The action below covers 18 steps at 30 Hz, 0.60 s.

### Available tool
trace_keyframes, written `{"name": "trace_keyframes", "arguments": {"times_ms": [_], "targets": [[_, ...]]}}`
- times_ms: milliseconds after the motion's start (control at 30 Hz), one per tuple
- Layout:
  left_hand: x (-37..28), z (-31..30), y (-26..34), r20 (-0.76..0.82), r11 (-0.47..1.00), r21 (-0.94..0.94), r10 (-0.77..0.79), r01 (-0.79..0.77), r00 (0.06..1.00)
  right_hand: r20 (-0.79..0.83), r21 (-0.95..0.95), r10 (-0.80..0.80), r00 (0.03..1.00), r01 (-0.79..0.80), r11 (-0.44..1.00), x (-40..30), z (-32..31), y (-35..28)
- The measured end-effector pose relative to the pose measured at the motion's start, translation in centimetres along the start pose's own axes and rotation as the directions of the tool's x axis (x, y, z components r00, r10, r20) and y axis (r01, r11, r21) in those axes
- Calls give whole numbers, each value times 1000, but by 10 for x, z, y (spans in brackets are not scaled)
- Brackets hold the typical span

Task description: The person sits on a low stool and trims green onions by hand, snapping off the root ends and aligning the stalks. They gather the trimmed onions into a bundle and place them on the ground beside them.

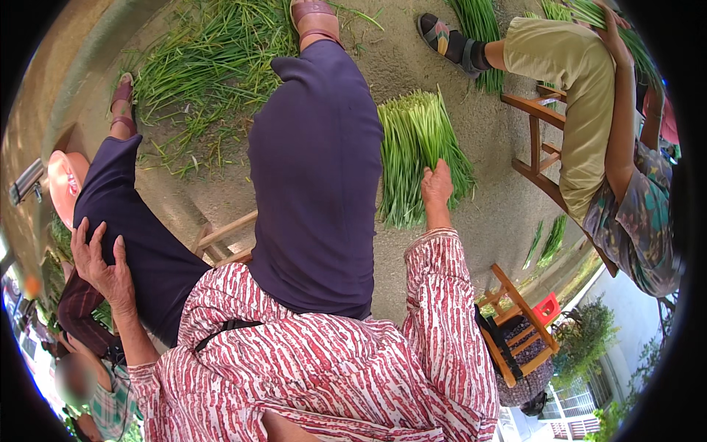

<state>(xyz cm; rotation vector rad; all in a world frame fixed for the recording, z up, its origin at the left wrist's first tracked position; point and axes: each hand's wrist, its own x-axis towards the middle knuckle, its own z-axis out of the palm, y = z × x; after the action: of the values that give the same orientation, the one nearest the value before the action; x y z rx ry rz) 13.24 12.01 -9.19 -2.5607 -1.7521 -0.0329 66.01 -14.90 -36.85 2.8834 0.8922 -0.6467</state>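
Observation:
My right hand point(437, 185) is closed around a bunch of green chives point(432, 127), whose pale ends point away from me. The bunch lies against a neat pile of chives point(397, 160) on the concrete ground, beside my bent right leg point(315, 177). My left hand point(105, 271) holds nothing; its fingers are spread at my left leg point(143, 221), and I cannot tell whether it rests on the cloth. A pink plastic basin point(66, 185) stands just beyond that hand, partly hidden by the leg. Loose, tangled chives point(215, 61) are heaped ahead, between my feet.
At right, a seated person point(585, 110) holds greens point(588, 12) above a wooden stool point(533, 135). Another chive bundle point(480, 33) lies by that person's foot. A small wooden chair point(513, 326) stands behind my right arm. Another person point(99, 375) sits at lower left.

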Motion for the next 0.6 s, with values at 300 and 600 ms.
{"name": "trace_keyframes", "arguments": {"times_ms": [300, 600], "targets": [[7, 3, -3, 5, 999, 32, 3, -3, 1000, 91, -293, 164, 982, -131, 947, 2, -21, -38], [12, 3, -8, -5, 999, 33, -1, 1, 1000, 101, -274, 136, 986, -104, 956, 11, -28, -55]]}}
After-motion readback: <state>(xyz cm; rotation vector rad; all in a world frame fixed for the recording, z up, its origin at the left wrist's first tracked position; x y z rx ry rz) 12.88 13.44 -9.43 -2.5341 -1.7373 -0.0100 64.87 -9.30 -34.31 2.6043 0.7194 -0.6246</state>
